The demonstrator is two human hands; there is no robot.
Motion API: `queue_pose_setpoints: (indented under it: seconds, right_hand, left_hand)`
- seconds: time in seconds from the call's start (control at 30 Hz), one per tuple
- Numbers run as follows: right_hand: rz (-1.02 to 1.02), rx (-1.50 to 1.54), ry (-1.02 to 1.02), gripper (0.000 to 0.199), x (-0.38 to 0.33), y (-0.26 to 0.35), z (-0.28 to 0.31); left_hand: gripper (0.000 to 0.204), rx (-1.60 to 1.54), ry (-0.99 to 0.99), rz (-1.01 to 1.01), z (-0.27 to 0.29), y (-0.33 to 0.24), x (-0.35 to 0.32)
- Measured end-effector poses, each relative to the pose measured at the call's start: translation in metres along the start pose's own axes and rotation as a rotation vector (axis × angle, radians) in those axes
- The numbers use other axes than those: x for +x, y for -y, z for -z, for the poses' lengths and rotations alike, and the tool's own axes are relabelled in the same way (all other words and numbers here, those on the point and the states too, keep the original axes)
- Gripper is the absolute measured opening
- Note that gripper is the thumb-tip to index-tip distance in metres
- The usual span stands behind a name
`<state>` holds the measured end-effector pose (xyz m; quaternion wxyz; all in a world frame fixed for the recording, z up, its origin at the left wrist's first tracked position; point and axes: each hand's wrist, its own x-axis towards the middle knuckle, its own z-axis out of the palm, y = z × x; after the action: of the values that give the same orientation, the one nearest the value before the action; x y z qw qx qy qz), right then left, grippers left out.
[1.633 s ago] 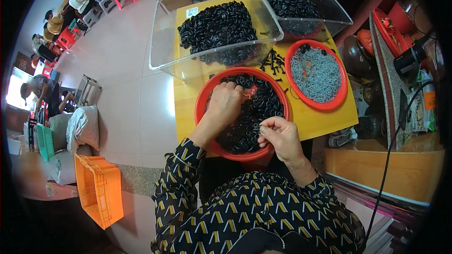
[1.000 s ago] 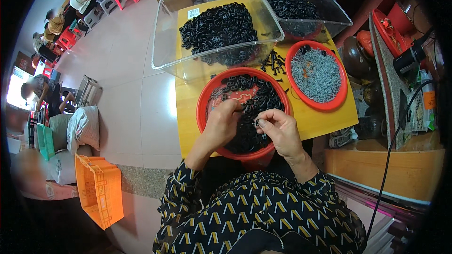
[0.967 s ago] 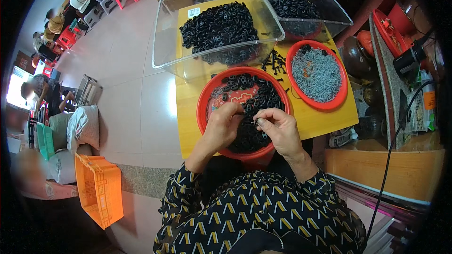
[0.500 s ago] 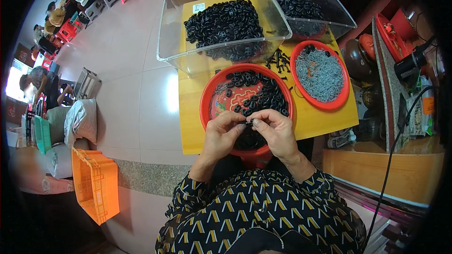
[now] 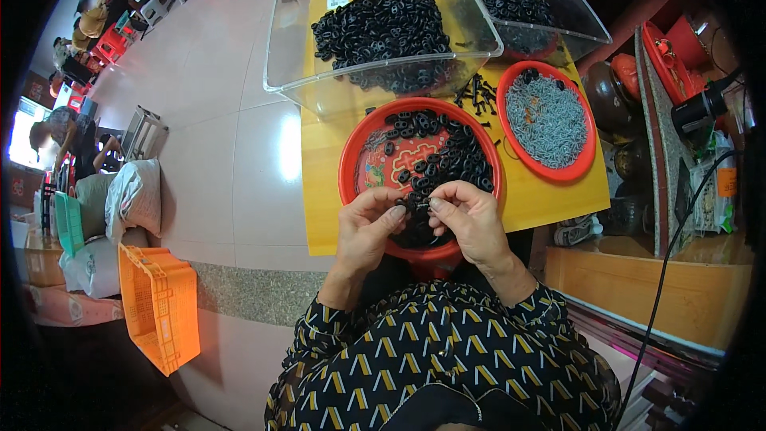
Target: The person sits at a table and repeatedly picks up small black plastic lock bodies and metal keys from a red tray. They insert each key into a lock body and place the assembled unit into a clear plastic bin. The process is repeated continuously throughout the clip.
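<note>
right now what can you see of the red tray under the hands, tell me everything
The red tray is round and shallow with a raised rim, plastic by its look, with a patterned floor showing at its left. It lies flat on the yellow table, just below a clear bin. Small black parts are heaped over its middle and right. The left hand and right hand meet over its near edge, hiding that part.

Left hand [image 5: 365, 227] and right hand [image 5: 471, 219] close together, fingertips pinched, nearly touching, forearms bent inward
</note>
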<state>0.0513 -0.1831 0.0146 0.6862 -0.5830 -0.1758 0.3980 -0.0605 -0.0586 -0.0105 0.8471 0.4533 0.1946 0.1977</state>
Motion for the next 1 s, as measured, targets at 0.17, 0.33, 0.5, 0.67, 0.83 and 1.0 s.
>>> queue_pose_setpoints:
  seconds: [0.17,0.33,0.5,0.67,0.83,1.0]
  right_hand:
    - [-0.015,-0.094,-0.018,0.007,-0.002,0.006,-0.004]
    - [-0.015,-0.158,-0.01,0.008,-0.004,0.008,-0.007]
    - [-0.047,-0.19,-0.011,0.009,-0.004,0.008,-0.006]
    - [-0.031,-0.212,-0.008,0.008,-0.005,0.008,-0.007]
    - [-0.03,-0.235,-0.012,0.008,-0.006,0.008,-0.008]
    - [-0.056,-0.231,0.013,0.008,-0.005,0.008,-0.008]
  left_hand:
    - [0.026,-0.038,0.055,-0.007,0.004,0.005,-0.004]
    - [0.028,0.005,0.049,0.002,0.002,0.008,-0.007]
    - [0.028,0.065,0.05,-0.001,0.002,0.006,-0.009]
    - [0.028,0.099,0.052,-0.02,0.001,0.005,-0.01]
    - [0.028,0.288,0.042,-0.077,0.003,0.007,-0.011]
    - [0.027,0.388,0.062,-0.156,-0.005,0.001,-0.012]
